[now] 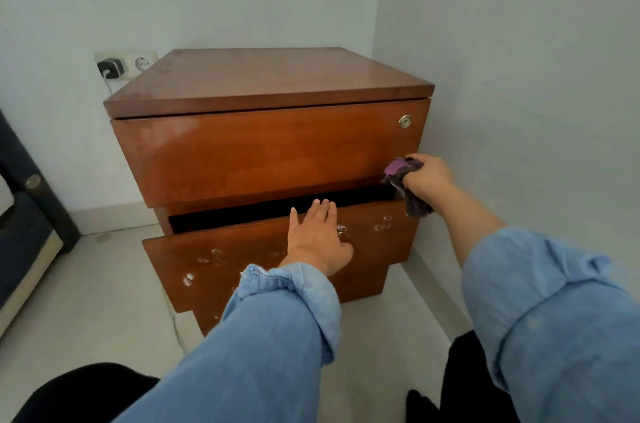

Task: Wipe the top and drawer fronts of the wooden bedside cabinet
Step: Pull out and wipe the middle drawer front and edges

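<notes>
The wooden bedside cabinet [263, 79] stands in the room's corner, its top bare. Its upper drawer front [263, 152] has a round metal lock [405, 121] at the right. The lower drawer [242, 270] is pulled out a little, showing a dark gap, and its front carries whitish sticker remains. My left hand [317, 239] lies flat with straight fingers on the lower drawer front near its top edge. My right hand [427, 176] grips a bunched purple-grey cloth [403, 180] against the lower right corner of the upper drawer front.
A white wall socket [126, 64] with a black charger plugged in sits left of the cabinet, its cable running down behind. A dark bed frame [31, 201] stands at the far left. Pale tiled floor [104, 284] surrounds the cabinet; the wall is close on its right.
</notes>
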Available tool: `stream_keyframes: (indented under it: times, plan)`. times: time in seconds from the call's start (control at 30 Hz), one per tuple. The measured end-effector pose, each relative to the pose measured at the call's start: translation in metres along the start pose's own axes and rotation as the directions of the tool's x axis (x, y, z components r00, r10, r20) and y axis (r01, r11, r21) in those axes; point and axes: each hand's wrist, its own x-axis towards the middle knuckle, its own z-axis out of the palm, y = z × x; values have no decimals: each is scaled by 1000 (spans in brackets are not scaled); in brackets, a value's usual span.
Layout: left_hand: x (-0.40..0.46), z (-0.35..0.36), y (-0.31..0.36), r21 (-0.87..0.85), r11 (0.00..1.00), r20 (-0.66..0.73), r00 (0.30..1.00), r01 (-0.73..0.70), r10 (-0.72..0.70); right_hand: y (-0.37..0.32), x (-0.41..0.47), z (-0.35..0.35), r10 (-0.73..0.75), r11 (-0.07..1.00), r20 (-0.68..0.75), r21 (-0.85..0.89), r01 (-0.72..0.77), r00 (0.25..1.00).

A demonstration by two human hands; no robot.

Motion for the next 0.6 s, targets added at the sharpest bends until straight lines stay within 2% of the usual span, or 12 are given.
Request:
stream_keyframes:
  times: [0.13,0.33,0.47,0.6]
  plan:
    - [-1,16,-3,60,998,-77,997,-15,20,31,11,1,-30,999,-59,-23,29,998]
    - [1,25,-1,99,995,-150,988,-13,27,49,10,29,-123,948,-64,-303,98,990]
    - [0,30,-2,95,995,-163,986,-17,32,44,0,34,-91,945,-123,-324,47,988]
    - [0,32,-3,98,995,-179,983,-16,33,29,-28,64,-221,941,-64,-278,196,973]
